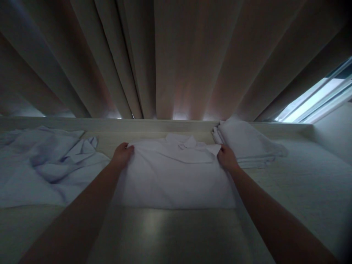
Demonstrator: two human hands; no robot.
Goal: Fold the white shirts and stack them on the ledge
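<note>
A white collared shirt (pixel 173 176) lies flat in the middle of a pale tabletop (pixel 170 234), collar toward the far edge. My left hand (pixel 122 154) is closed on the shirt's far left shoulder. My right hand (pixel 227 157) is closed on its far right shoulder. Both arms reach forward from the near edge, one on each side of the shirt.
A heap of crumpled white cloth (pixel 44 165) lies at the left. A stack of folded white cloth (pixel 247 145) sits at the far right, just beyond my right hand. Beige curtains (pixel 176 58) hang behind the table. A strip of window (pixel 316 101) shows at the right.
</note>
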